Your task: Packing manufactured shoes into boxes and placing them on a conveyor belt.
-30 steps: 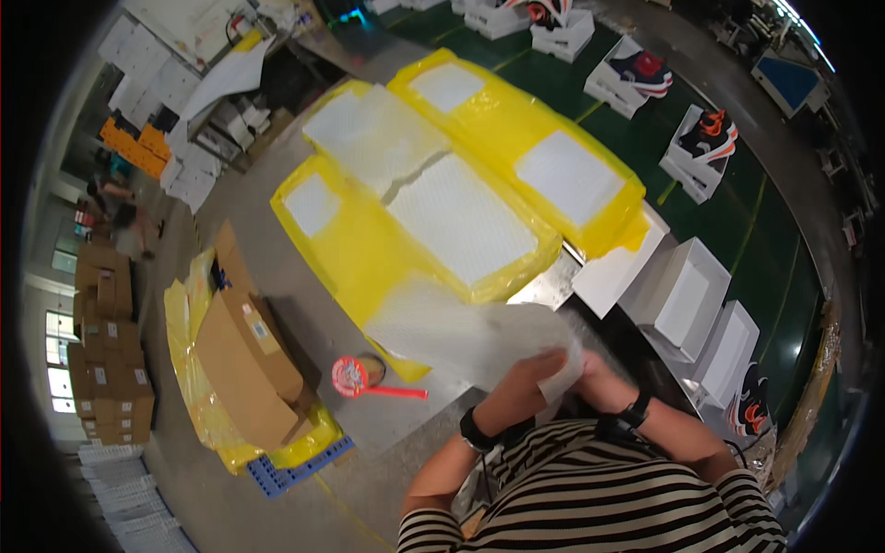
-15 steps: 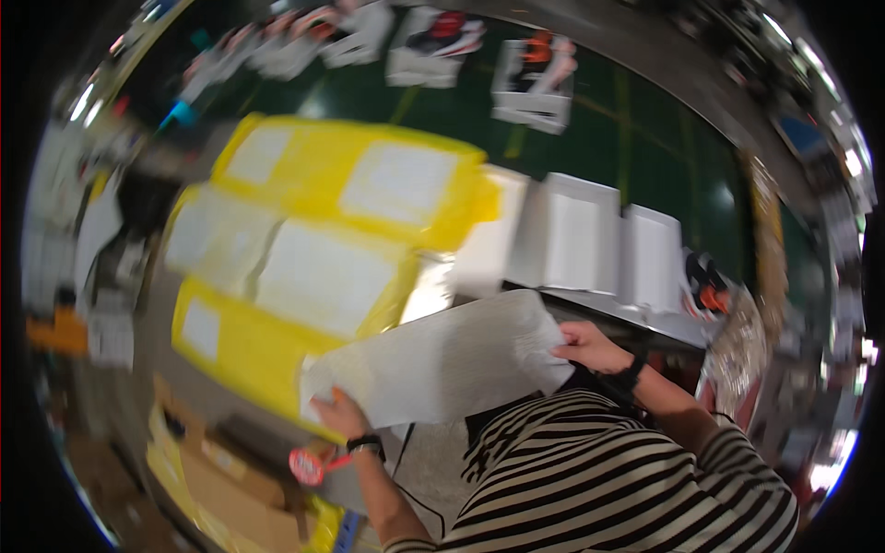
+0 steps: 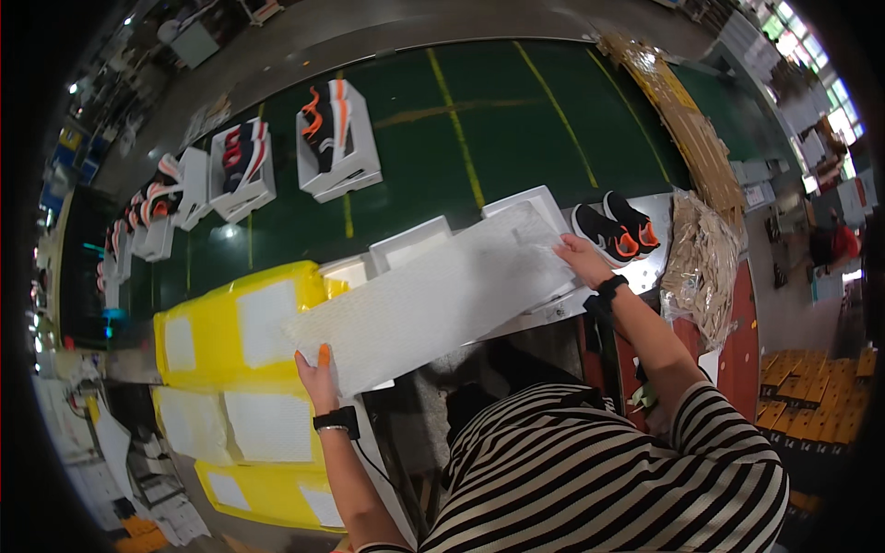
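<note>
A wide sheet of thin white wrapping paper [image 3: 433,295] is stretched between my two hands, tilted up toward the right. My left hand [image 3: 318,378] grips its lower left end, thumb on top. At the upper right end, my right hand [image 3: 583,262] pinches the paper edge. Beneath the sheet, a white open box [image 3: 410,241] and another white box [image 3: 530,198] show only in part. A pair of black shoes with orange linings [image 3: 616,230] stands just beyond my right hand, on the pale work surface.
Yellow-wrapped packs with white sheets [image 3: 230,323] lie to the left. Across from me runs a green conveyor belt [image 3: 479,120] carrying several shoe boxes [image 3: 336,157] with shoes in them. Crumpled brown paper in clear plastic [image 3: 701,267] and flattened cardboard [image 3: 668,101] are at the right.
My view has turned to the right. The held sheet has come from beside the yellow packs to over the white boxes, with both hands still on it.
</note>
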Demonstrator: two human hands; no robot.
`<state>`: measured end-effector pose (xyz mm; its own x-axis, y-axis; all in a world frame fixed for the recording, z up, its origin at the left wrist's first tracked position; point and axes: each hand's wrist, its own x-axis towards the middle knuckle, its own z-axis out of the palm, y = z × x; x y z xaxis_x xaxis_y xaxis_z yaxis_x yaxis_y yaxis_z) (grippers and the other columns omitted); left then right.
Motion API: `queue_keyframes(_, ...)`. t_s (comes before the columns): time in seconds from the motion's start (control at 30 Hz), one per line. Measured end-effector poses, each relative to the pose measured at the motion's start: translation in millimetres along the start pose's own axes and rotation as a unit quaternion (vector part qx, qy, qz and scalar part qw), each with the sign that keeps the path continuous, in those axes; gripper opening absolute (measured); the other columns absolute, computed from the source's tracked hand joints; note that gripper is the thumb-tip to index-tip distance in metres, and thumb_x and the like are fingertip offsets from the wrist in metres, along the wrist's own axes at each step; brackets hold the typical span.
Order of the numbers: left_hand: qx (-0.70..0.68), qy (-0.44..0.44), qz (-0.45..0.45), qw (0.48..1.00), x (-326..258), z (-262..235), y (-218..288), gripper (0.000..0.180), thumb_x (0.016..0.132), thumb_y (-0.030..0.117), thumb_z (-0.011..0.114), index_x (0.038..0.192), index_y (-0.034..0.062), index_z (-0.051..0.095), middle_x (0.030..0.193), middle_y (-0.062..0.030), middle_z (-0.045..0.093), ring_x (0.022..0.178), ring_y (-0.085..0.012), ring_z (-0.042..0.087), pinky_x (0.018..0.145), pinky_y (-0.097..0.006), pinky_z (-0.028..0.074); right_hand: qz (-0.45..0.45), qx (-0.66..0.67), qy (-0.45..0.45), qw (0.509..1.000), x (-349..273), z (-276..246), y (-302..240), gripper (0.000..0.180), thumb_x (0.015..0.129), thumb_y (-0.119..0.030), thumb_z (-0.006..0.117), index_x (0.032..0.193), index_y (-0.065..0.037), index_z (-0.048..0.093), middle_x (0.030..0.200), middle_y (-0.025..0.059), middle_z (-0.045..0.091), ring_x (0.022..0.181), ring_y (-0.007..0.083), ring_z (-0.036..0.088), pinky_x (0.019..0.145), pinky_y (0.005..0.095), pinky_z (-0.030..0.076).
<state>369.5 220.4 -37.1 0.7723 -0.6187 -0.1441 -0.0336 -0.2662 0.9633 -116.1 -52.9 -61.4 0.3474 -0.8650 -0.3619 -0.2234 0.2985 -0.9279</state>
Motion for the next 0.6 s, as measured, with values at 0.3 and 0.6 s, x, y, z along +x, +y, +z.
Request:
queue_keyframes(0.3, 0.14, -0.062, -0.006, 0.988, 24, 31, -14, 0.043, 0.093, 0.016, 0.063, 0.127, -0.0043, 0.046, 0.123, -0.0153, 0.056, 0.112, -0.0238, 0.052, 0.099, -0.035, 0.04, -0.22, -0.417, 0.31, 0.826, 8, -90, -15, 0.031, 0.076, -0.016, 0.071, 0.106, -0.009, 0.066, 0.095, 0.0104, 0.064, 0.093, 0.033, 0.059, 0.078, 0.0414, 0.048)
queue_keyframes(0.6, 0.124, -0.116, -0.067, 0.983, 13, 18, -25, 0.045, 0.095, 0.013, 0.058, 0.133, -0.0016, 0.041, 0.13, -0.0149, 0.052, 0.113, -0.0246, 0.052, 0.1, -0.034, 0.041, 0.075, -0.453, 0.275, 0.844, 0, -191, 17, 0.064, 0.063, -0.024, 0.08, 0.119, -0.018, 0.049, 0.107, 0.0188, 0.055, 0.091, 0.0409, 0.061, 0.08, 0.0459, 0.05)
